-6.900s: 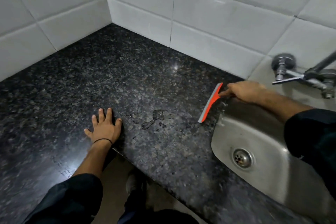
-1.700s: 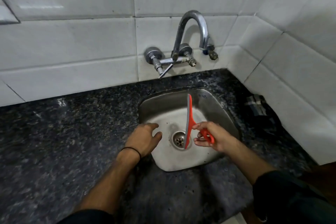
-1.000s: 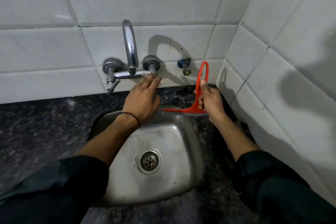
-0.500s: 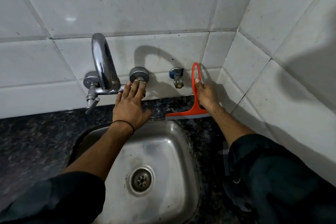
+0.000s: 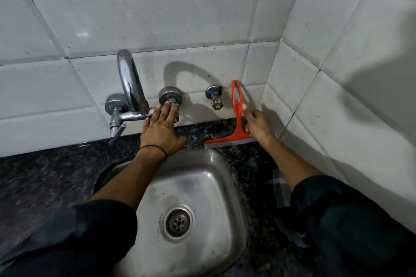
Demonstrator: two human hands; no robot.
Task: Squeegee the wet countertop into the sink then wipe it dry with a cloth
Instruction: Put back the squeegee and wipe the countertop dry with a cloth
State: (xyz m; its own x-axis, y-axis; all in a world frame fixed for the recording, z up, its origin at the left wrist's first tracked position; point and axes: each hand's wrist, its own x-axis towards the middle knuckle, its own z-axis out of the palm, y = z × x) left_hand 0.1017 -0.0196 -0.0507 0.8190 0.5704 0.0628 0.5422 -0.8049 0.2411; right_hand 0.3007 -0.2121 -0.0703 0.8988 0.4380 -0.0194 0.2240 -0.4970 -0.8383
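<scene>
My right hand (image 5: 256,126) grips the handle of the orange squeegee (image 5: 237,117). The squeegee stands upright, with its grey blade on the dark granite countertop (image 5: 51,177) behind the steel sink (image 5: 202,186), close to the right corner. My left hand (image 5: 161,129) lies flat with spread fingers on the strip of counter behind the sink, fingertips against the tap's right wall fitting (image 5: 170,95). A dark cloth with pale stripes (image 5: 280,189) lies on the counter to the right of the sink, partly under my right sleeve.
A chrome tap (image 5: 129,87) with a curved spout rises from the white tiled back wall. A small blue-capped valve (image 5: 215,96) sticks out beside the squeegee handle. A tiled side wall (image 5: 349,108) closes the right. The drain (image 5: 179,222) sits mid-sink.
The squeegee went from the counter's left part, over the sink, to the back strip by the corner. In the last half second both hands stay nearly still; the view shifted slightly.
</scene>
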